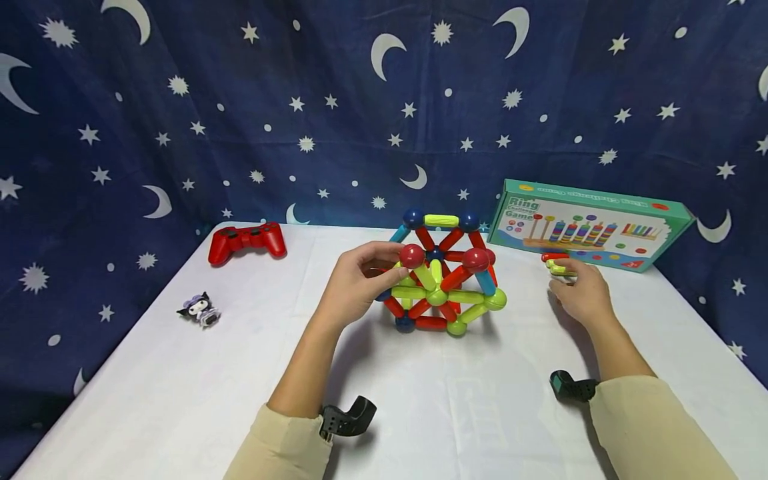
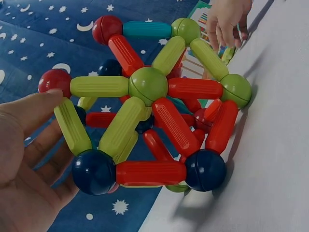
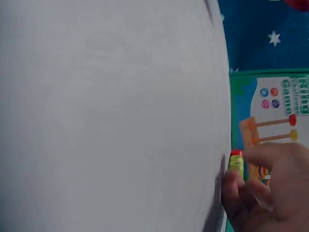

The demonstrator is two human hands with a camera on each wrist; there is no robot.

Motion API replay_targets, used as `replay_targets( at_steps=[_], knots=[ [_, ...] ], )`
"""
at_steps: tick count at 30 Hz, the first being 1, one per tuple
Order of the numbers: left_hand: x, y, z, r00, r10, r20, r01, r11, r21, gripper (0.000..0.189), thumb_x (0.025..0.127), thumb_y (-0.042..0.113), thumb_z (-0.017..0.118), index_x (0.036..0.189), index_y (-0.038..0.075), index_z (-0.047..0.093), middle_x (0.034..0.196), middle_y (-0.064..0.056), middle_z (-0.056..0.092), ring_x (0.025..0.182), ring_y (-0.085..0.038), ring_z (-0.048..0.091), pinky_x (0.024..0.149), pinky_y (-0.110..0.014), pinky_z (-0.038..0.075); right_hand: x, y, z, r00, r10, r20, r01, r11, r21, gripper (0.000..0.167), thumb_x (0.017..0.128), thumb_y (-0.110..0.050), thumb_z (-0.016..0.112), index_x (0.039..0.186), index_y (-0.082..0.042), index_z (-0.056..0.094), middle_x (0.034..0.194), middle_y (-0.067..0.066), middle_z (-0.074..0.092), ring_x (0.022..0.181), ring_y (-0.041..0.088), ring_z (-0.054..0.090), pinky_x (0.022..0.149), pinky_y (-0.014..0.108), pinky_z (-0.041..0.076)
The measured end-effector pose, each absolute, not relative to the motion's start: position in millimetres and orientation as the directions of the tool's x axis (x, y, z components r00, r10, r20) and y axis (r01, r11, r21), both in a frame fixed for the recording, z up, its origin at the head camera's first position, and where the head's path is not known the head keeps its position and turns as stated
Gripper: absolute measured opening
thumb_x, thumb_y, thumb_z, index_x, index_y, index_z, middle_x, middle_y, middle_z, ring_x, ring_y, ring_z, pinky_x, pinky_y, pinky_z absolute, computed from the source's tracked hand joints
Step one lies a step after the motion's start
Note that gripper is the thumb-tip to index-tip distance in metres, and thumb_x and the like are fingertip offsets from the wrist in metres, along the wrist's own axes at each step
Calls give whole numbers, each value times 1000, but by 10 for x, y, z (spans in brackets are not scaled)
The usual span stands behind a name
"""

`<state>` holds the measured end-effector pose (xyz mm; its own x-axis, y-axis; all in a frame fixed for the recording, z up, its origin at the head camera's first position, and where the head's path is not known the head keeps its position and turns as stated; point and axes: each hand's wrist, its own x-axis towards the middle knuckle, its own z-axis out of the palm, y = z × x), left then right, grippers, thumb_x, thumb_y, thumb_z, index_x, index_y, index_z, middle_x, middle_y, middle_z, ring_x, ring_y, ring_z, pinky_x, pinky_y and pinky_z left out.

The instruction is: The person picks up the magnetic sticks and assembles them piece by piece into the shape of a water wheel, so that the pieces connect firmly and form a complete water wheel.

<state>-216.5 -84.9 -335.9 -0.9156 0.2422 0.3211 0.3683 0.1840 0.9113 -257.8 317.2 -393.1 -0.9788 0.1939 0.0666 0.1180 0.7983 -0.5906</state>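
Observation:
A ball-and-rod toy structure (image 1: 444, 293) with red, green and blue pieces stands on the table. My left hand (image 1: 363, 277) grips its left side, thumb and fingers about a red ball (image 2: 54, 81). In the left wrist view the palm faces the structure's open frame. Farther right, my right hand (image 1: 582, 293) reaches to a few loose rods by a box. Yellow-green rods (image 3: 236, 164) show between its thumb and forefinger, which stand apart; whether they touch a rod is hard to tell. A red rod (image 1: 555, 257) lies just beyond.
A green-edged Ring Challenge Game box (image 1: 591, 223) leans at the back right, close behind the loose rods. At the left are a red game controller (image 1: 248, 243) and a small figurine (image 1: 200, 310). A starry blue cloth (image 1: 336, 153) hangs behind the white table (image 1: 258, 373).

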Motion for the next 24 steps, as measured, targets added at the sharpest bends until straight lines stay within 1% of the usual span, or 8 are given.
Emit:
replay_targets(
  at_steps=[2,4,7,11,15,20,22,24],
  knots=[
    [-2169,-842,-3367,-915,240,324,373,194,907,31,93,14,75,124,11,73,113,-7,76,101,-21,70,93,-34,58,-2608,3208,-3939,-973,221,72,148,827,-542,58,97,-12,56,150,5,43,150,40,34,135,59,36,109,72,35],
    [-2171,-837,-3376,-916,235,326,374,203,905,28,93,13,75,121,9,74,111,-7,76,99,-22,70,91,-33,58,-2631,3238,-3939,-968,242,62,179,844,-505,60,95,-11,55,151,6,41,153,40,30,141,61,29,114,75,26],
    [-2174,-831,-3395,-916,236,324,375,215,902,26,93,13,76,118,7,76,110,-8,76,97,-22,70,89,-31,58,-2651,3274,-3934,-964,262,35,216,856,-470,60,95,-10,54,151,7,40,154,39,29,142,62,27,115,75,24],
    [-2171,-834,-3401,-914,239,327,379,221,898,26,93,14,76,118,7,76,110,-8,76,97,-21,69,88,-32,58,-2664,3305,-3913,-974,227,13,201,887,-416,59,95,-10,56,149,9,40,150,40,32,138,63,31,113,75,27],
    [-2174,-850,-3396,-914,240,327,381,228,896,25,93,13,76,117,7,76,110,-7,76,97,-22,69,90,-36,59,-2662,3321,-3860,-986,163,-23,162,929,-334,57,96,-13,58,146,10,43,141,41,36,128,63,39,107,77,33],
    [-2178,-865,-3391,-916,244,318,375,245,894,26,93,14,76,118,7,76,111,-8,76,98,-22,69,91,-37,58,-2648,3320,-3793,-993,87,-82,104,966,-236,47,97,-16,62,135,10,54,122,36,53,109,52,54,96,72,45],
    [-2175,-870,-3384,-919,241,312,370,251,895,26,93,15,76,118,7,76,111,-8,76,98,-22,69,90,-35,58,-2648,3306,-3766,-993,60,-105,83,970,-229,43,97,-17,63,131,10,57,118,34,60,104,48,58,91,69,47],
    [-2174,-873,-3378,-922,238,306,363,253,897,25,93,14,76,117,8,76,110,-7,76,98,-22,69,89,-34,58,-2648,3277,-3741,-991,42,-125,73,966,-247,42,97,-20,65,128,9,59,117,31,64,100,45,61,87,64,50]
  ],
)
